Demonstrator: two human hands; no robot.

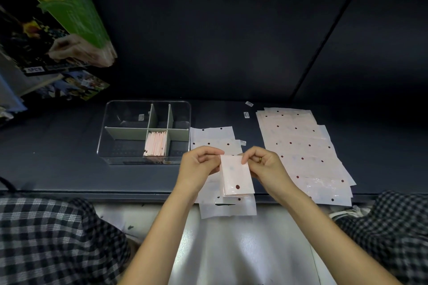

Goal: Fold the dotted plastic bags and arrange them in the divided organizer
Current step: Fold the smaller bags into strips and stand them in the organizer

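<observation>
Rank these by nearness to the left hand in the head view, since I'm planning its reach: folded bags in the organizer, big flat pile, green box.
1. Folded bags in the organizer, just left of the left hand.
2. Big flat pile, right, past the right hand.
3. Green box, far upper left.

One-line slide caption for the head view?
Both hands pinch a folded dotted bag beside the organizer.

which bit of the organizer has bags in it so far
Only the near middle compartment: folded bags stand on edge there. The other sections of the organizer that can be seen hold no bags.
</observation>
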